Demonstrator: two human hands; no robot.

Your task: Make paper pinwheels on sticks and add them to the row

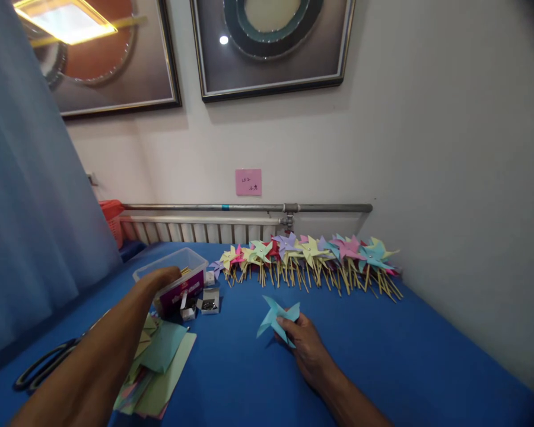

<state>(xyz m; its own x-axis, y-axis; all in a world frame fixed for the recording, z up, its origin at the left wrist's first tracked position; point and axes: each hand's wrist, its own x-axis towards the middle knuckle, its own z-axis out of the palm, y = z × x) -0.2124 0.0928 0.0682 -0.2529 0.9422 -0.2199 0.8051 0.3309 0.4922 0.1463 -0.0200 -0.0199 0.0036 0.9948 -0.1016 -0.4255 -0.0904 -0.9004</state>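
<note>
Head view, person at work at a blue-covered table (382, 356). The right hand (303, 345) lies low on the cloth near the table's middle, its fingers (286, 324) closed in a pinch on the lower edge of a light-blue paper pinwheel (276, 315); the pinwheel has no stick and its points stand just above the cloth. The left hand (159, 279) is stretched forward and to the left, with its fingers bent over the near rim of a clear plastic box (187, 261); whether they grip anything inside cannot be told. Just right of this box stand two small open boxes (209, 302) with dark, small contents. Below the left forearm lies a loose pile of coloured paper sheets (164, 365), and to its left black-handled scissors (42, 370). Along the far edge, against the wall, runs a row of finished pinwheels (311, 255) on wooden sticks, well apart from both hands. Above it are a grey pipe (249, 207) and a pink note (248, 181); a blue curtain (31, 225) hangs at left.
</note>
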